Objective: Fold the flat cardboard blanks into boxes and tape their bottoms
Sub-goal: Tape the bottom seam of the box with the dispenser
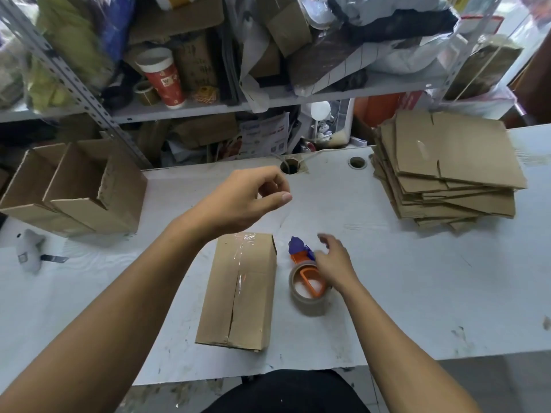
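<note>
**Taped box lying on the table between two raised hands**

Far left, two folded boxes (71, 189) are standing open-topped at the table's left edge, side by side and touching, their flaps upright. Just in front of them a small grey tool (28, 248) is lying on the white table (417, 278).

Left hand (247, 198) is hovering above the table, past the far end of the taped box; fingers are curling loosely inward, thumb tip near the forefinger, holding nothing.

Centre, the taped box (238, 293) is lying bottom-up near the table's front edge, long axis running away from the person. Plain brown cardboard; the two bottom flaps are meeting along a centre seam. A strip of clear tape is running down that seam, glinting and wrinkling at the far end where it is wrapping over the edge. The seam is gaping slightly toward the near end.

Just right of it, a tape dispenser (307, 278) is resting on the table: orange frame, purple head, roll of clear tape. Right hand (334, 260) is hanging over its right side, fingers spread and relaxed, blurred; cannot tell whether they are touching it.

Far right, a stack of flat blanks (447, 171) is sitting unevenly piled near the table's back edge, well apart from the box.
</note>
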